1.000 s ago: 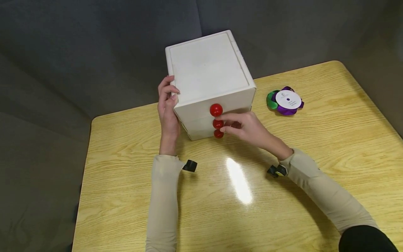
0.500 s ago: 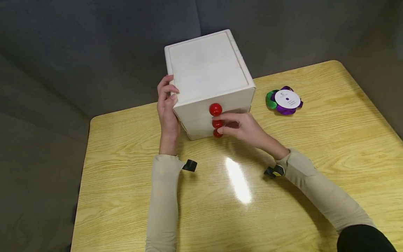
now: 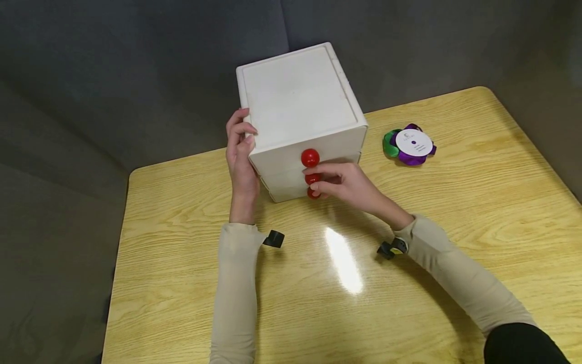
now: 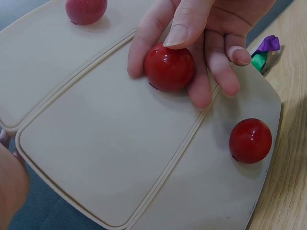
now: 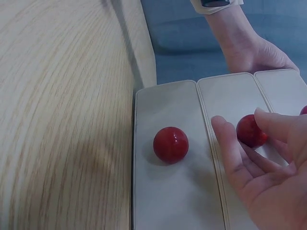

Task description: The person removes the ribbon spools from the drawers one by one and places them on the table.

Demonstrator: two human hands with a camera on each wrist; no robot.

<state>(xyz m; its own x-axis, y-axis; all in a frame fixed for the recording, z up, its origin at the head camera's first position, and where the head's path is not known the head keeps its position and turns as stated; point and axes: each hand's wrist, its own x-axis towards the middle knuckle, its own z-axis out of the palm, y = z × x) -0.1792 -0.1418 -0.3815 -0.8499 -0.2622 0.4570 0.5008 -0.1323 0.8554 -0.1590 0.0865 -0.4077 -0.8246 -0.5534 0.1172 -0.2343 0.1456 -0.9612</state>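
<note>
A white drawer cabinet (image 3: pixel 295 96) stands on the table, with three drawers one above another. Each drawer front has a round red knob: the top knob (image 3: pixel 310 157), the middle knob (image 4: pixel 169 67) and the bottom knob (image 5: pixel 171 145). My left hand (image 3: pixel 242 162) holds the cabinet's left side, its fingertips bent over the top edge. With the right hand (image 3: pixel 352 186) I have thumb and fingers around the middle knob, the thumb touching it in the left wrist view. All the drawers are closed. Part of the middle and bottom knobs is hidden by my fingers in the head view.
A ribbon spool (image 3: pixel 414 143) with purple and green ribbon and a white label lies right of the cabinet. Behind the wooden table (image 3: pixel 173 263) hangs a dark fabric partition (image 3: pixel 182 76).
My right hand has shifted slightly left, and its thumb and fingers sit closer around the middle knob. The left hand keeps its place on the cabinet, and the drawers stay closed.
</note>
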